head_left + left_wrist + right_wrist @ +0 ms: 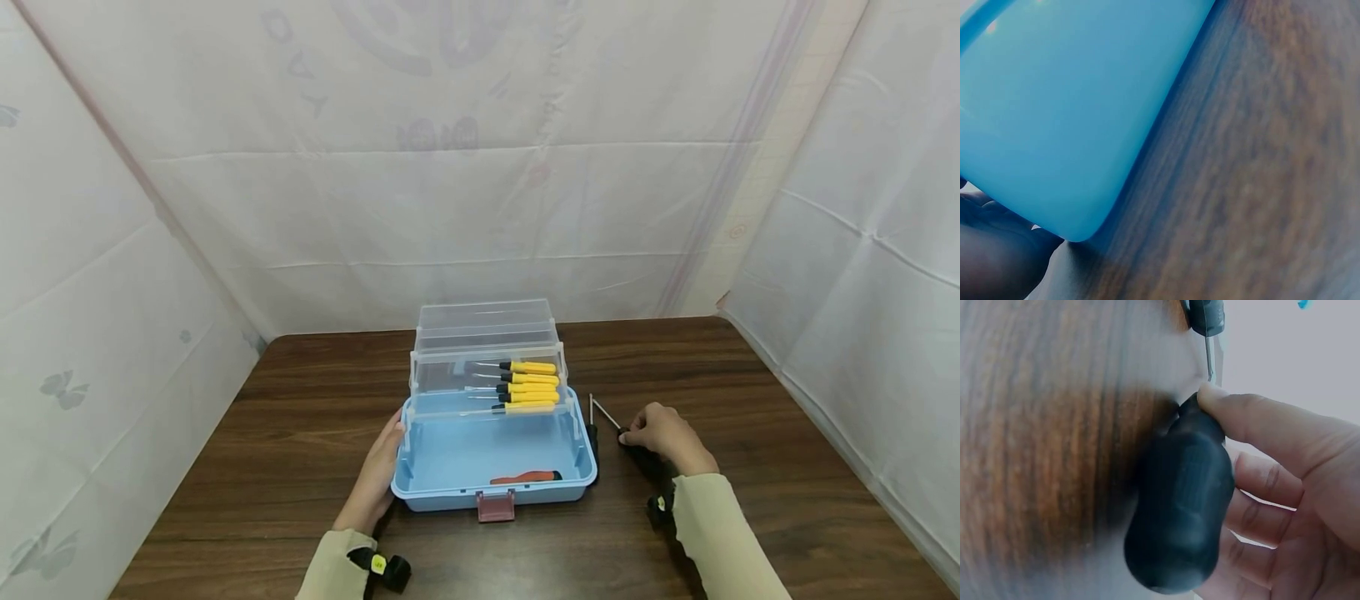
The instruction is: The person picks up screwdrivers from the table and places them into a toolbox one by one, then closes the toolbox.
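Note:
An open light-blue toolbox [420, 487] stands on the dark wooden table [300, 400], its clear tray holding several yellow-handled screwdrivers [528, 387]. An orange-handled tool [525, 478] lies in the blue base. My left hand [378, 475] rests flat against the box's left wall [1066, 119]. My right hand [663, 433] grips the black handle of a screwdriver [1182, 506] lying on the table right of the box, its thin shaft [606, 414] pointing away. A second black-handled screwdriver [592, 437] lies beside the box's right wall.
White cloth sheets [465, 167] wall in the table at the back and both sides. The box has a pink latch [497, 505] at its front. Bare wood stretches left and right of the box.

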Demonstrator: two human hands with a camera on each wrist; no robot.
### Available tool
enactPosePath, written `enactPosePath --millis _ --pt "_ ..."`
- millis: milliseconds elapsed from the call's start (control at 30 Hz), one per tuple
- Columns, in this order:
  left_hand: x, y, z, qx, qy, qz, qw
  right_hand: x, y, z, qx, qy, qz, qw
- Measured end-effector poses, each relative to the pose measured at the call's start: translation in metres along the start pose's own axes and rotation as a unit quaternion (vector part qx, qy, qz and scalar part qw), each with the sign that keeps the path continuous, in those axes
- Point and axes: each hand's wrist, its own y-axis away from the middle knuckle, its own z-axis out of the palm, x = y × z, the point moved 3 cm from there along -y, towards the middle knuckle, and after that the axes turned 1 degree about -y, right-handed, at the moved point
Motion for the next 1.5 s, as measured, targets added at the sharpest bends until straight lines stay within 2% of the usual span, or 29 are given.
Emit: enactPosePath --millis 200,633,1067,1500 --pt "0.0 0.0 0.001 -0.004 0.002 -0.001 1.0 0.003 -0.002 0.0 0.018 0.024 -0.017 0.999" --pt "-0.001 -0.001 0.001 -0.009 0.008 0.002 0.9999 0.006 -0.004 -0.004 0.042 0.05 -0.02 0.998" --pt "-0.001 -0.001 0.001 -0.008 0.004 0.008 0.9999 0.011 -0.005 -0.007 0.05 0.052 -0.034 0.997" --pt "-0.001 -0.001 0.001 -0.005 -0.001 -0.004 1.0 0.005 -0.004 -0.017 0.048 0.04 -0.053 0.997"
